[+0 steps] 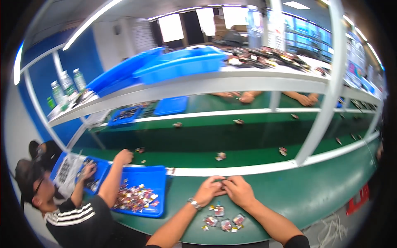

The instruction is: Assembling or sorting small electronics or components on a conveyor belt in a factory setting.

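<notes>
Both my hands meet over the green table near its inner edge. My left hand (209, 191), with a metal watch on its wrist, has its fingers curled together. My right hand (238, 191) is closed against it, fingertips touching. Whatever small thing they pinch between them is dark and mostly hidden. Just below my hands lie several small flat parts (226, 225), silvery and reddish with yellow bits. To the left stands a blue tray (162, 194) with a heap of similar small parts (136, 199).
A white rail (231, 170) separates my table from a green conveyor belt (186, 159) carrying scattered parts. Overhead, a shelf (248, 80) holds blue bins (182, 66). A white post (320, 120) rises at right. At left a co-worker (78, 219) reaches toward the belt. Other people's hands (244, 97) show beyond.
</notes>
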Demonstrator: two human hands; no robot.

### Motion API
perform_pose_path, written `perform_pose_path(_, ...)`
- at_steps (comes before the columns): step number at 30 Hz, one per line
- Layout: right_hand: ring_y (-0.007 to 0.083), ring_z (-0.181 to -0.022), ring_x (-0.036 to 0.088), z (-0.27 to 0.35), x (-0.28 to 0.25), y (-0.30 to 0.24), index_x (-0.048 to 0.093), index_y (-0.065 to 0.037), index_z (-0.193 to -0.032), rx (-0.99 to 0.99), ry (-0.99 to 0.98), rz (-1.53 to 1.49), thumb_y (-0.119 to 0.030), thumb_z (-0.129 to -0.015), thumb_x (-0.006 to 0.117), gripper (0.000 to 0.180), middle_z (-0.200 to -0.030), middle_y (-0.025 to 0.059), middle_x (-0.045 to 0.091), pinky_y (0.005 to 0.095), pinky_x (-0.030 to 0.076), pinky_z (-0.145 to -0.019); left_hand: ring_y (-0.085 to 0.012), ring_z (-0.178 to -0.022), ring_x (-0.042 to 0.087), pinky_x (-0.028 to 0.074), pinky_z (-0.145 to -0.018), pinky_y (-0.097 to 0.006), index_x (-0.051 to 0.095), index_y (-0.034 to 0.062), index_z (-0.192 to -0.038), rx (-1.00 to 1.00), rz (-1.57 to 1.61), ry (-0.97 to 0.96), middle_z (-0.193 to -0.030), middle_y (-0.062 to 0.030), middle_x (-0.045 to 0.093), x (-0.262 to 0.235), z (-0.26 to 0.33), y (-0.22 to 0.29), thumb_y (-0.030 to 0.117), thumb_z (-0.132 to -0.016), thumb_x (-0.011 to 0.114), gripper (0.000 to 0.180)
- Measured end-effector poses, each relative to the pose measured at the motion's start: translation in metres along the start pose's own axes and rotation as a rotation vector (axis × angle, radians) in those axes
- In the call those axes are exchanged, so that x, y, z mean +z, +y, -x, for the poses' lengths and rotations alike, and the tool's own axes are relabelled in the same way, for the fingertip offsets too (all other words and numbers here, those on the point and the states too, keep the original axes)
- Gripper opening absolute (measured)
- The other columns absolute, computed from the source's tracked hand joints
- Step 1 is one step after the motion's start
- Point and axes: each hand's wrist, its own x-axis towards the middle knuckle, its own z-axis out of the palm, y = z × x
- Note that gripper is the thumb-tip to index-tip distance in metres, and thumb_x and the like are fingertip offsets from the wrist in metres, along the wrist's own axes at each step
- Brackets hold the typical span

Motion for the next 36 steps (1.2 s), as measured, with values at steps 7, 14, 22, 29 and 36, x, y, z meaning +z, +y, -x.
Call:
perform_pose_path(7, 0.0235, -0.083, 0.060, 0.006, -0.020, 0.022, 0.066, -0.010, -0.098, -0.059, -0.105, -0.014, -0.007, -0.074, 0.068, 0.024, -0.092, 0.0052, 0.060, 0.0348, 0.052, -0.069, -0.0248, -0.106, 0.062, 0.052, -0.097, -0.043, 0.044, 0.0007, -0.123, -0.002, -0.017, -0.017, -0.112, -0.0160, 0.061, 0.012, -0.010, -0.004, 0.004, -0.098, 0.047, 0.026)
perform_pose_path(14, 0.0258, -0.088, 0.057, 0.005, -0.019, 0.018, 0.064, -0.009, -0.095, -0.072, -0.206, -0.019, -0.008, -0.077, 0.066, 0.018, -0.095, 0.0072, 0.056, 0.0363, 0.050, -0.077, -0.0244, -0.106, 0.062, 0.053, -0.095, -0.041, 0.043, 0.0001, -0.123, -0.014, -0.050, 0.006, -0.111, -0.0162, 0.061, 0.013, -0.002, -0.003, 0.003, -0.098, 0.045, 0.025)
perform_pose_path(22, 0.0288, -0.105, 0.052, 0.002, -0.026, 0.025, 0.063, -0.009, -0.091, -0.042, -0.239, -0.071, -0.013, -0.078, 0.069, 0.015, -0.111, 0.0094, 0.054, 0.0396, 0.046, -0.089, -0.0227, -0.107, 0.061, 0.053, -0.094, -0.037, 0.043, -0.0001, -0.126, -0.014, -0.142, -0.015, -0.114, -0.0162, 0.060, 0.019, -0.003, 0.001, 0.002, -0.098, 0.043, 0.028)
perform_pose_path(29, 0.0285, -0.114, 0.050, 0.006, -0.019, 0.031, 0.069, -0.010, -0.092, 0.033, -0.238, -0.183, -0.016, -0.080, 0.070, 0.013, -0.121, 0.0070, 0.055, 0.0388, 0.043, -0.096, -0.0218, -0.111, 0.059, 0.051, -0.098, -0.035, 0.041, -0.0017, -0.133, -0.018, -0.132, -0.092, -0.121, -0.0159, 0.057, 0.012, -0.003, 0.002, -0.003, -0.095, 0.045, 0.038)
perform_pose_path(36, 0.0283, -0.116, 0.049, 0.008, -0.020, 0.024, 0.070, -0.008, -0.090, 0.211, -0.280, -0.350, -0.016, -0.082, 0.068, 0.012, -0.122, 0.0073, 0.057, 0.0387, 0.042, -0.097, -0.0213, -0.112, 0.059, 0.049, -0.100, -0.038, 0.042, 0.0005, -0.132, -0.042, -0.117, -0.171, -0.121, -0.0140, 0.058, 0.008, -0.002, 0.003, -0.002, -0.093, 0.052, 0.040)
